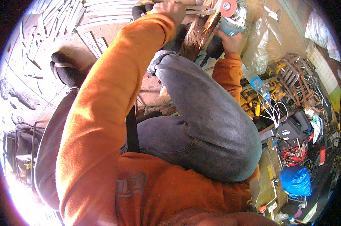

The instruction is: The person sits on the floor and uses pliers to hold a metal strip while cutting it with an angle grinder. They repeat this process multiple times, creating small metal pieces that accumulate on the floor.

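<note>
My right hand [232, 41] is closed round the body of an angle grinder [230, 27] with a teal housing. Its pinkish-red disc [228, 7] is at the top, just right of a rough, splintered log [192, 39]. At the upper edge my left hand [170, 10] is closed, its fingers partly cut off by the frame. From it a narrow pliers-like metal tool [198, 11] reaches right toward the log's top; the handle is mostly hidden in my hand. Whether the disc touches the log or the tool, I cannot tell.
Clear plastic wrapping [260, 47] and a water bottle [258, 86] lie right of the grinder. Beyond are piled clamps [289, 73], a black case [291, 130] and a blue bag [295, 180]. Metal strips [67, 17] cover the upper left floor. My bent knee [166, 62] is close by.
</note>
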Tool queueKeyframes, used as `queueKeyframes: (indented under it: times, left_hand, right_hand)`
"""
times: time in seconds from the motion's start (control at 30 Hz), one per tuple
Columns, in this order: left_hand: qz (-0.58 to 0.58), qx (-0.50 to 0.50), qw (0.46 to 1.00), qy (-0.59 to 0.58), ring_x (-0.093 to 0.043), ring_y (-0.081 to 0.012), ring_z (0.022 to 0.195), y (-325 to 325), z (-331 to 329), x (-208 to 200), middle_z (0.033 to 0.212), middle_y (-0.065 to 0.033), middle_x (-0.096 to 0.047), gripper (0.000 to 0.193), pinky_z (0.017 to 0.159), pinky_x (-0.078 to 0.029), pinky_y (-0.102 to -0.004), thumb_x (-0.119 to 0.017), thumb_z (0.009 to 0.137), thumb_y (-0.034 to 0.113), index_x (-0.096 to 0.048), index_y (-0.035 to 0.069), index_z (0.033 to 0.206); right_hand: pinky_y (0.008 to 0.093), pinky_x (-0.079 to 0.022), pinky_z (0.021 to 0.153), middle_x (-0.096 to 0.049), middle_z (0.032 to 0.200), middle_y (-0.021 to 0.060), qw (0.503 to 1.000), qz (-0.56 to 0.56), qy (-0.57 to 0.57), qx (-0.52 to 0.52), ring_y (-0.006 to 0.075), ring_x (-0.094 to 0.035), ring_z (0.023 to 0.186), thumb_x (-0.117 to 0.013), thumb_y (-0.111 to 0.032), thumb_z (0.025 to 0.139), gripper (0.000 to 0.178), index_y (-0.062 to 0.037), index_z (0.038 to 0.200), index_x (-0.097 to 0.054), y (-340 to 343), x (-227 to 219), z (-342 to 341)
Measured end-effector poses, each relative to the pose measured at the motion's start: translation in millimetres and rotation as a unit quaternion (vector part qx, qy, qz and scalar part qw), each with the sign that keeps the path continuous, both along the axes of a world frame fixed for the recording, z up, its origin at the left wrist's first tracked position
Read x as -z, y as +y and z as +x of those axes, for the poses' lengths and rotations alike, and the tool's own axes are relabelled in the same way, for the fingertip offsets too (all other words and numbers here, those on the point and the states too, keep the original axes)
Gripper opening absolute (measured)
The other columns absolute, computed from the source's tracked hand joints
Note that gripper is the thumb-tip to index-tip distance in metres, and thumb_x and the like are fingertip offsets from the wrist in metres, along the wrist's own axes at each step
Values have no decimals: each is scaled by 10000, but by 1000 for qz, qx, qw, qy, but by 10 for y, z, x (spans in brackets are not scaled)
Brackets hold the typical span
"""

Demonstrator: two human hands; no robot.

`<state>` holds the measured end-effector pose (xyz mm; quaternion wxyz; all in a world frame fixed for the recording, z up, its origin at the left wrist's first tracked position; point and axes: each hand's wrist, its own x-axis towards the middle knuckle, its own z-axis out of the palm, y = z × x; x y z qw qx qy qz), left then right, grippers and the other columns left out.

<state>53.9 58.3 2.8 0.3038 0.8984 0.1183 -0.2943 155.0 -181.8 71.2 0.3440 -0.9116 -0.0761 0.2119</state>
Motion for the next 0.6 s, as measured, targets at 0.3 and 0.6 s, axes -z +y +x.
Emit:
queueKeyframes:
  times: [0.3,0.6]
  left_hand:
    - [-8,-25,1000,8,-761,-279,958,7,22,-54,1027,-132,-775,258,765,-612,-425,-521,999,185,-755,79,1027]
    - [13,-2,1000,1,-756,-281,989,-4,5,-77,1062,-135,-769,258,774,-609,-417,-510,1003,162,-752,88,1053]
  right_hand:
    - [354,-554,794,-734,979,73,1000,-2,3,15,204,-688,845,-903,-128,615,476,9,1025,-702,37,-36,-1]
    - [355,-553,777,-743,962,53,1000,-22,-1,3,183,-690,830,-883,-132,638,419,-13,1009,-729,13,-23,21]
